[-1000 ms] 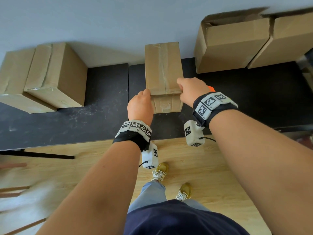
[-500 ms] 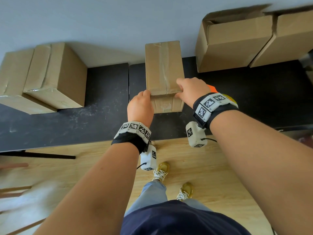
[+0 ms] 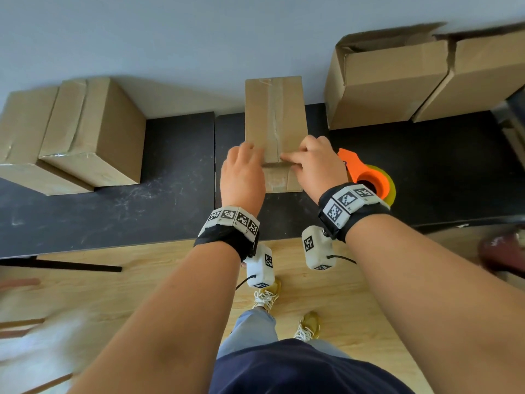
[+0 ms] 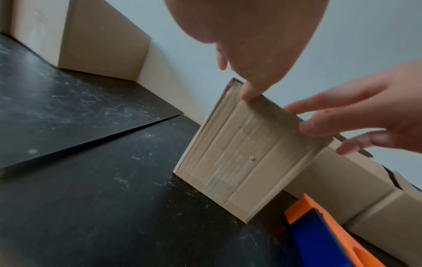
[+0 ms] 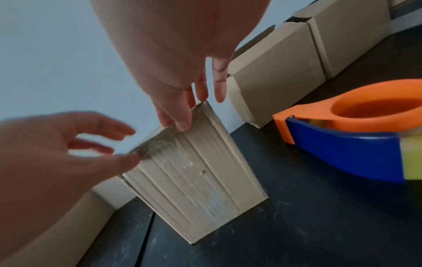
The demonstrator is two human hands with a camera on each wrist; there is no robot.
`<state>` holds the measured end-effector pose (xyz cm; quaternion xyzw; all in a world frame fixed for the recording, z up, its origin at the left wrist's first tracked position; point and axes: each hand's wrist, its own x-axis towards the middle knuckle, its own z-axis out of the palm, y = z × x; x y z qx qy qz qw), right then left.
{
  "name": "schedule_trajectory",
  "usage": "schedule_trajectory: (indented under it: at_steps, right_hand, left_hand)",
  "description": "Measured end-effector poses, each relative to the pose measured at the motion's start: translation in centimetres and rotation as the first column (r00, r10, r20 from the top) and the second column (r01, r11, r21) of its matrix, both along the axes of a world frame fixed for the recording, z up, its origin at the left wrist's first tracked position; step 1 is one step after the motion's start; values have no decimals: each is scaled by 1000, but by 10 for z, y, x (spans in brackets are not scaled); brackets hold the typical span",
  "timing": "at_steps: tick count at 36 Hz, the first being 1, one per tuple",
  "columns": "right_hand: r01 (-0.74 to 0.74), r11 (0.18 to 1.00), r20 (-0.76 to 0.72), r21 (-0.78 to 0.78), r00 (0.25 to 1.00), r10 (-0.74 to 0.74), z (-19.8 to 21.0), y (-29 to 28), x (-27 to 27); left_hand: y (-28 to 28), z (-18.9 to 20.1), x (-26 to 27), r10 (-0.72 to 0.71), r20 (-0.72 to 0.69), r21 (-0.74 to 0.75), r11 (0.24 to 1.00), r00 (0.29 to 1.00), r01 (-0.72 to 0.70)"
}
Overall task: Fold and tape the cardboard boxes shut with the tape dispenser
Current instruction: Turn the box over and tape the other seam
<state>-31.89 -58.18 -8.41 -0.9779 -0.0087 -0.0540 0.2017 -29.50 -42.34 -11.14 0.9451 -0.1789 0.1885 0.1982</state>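
Both hands touch the taped cardboard box's near top edge.

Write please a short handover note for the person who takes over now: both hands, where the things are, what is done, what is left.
Left hand: open, fingers on the near top edge of the small taped box.
Right hand: open, fingertips on the same edge.
Tape dispenser: on the black table, right of this box, not held.
Done: tape runs along the top seam and down the front face; two closed boxes stand at left.
Left: the open boxes at right, flaps not folded or taped.
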Motion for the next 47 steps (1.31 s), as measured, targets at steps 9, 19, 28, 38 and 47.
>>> schedule_trajectory:
  at_steps: [9,19,28,38,47]
  right_hand:
    - [29,1000,-21,0,999,-29,1,3,4]
    - [175,970,-15,168,984,-175,-9,-8,3]
    - [312,885,-133,347,950,-283,6,-31,-5]
    - [566,805,-306,178,809,-502,-16,-71,-41]
    - [612,790,-455,40,715,-531,-48,-91,-42]
  left_hand:
    - [-9,1,-1,-85,32,165,983,996,78]
    - [-9,2,-1,-75,26,153,986,997,70]
    - [-27,15,2,34,-83,133,991,996,-23]
    - [-89,22,12,60,-343,260,965,937,34]
    - [-89,3,-2,126,-244,267,962,962,-58]
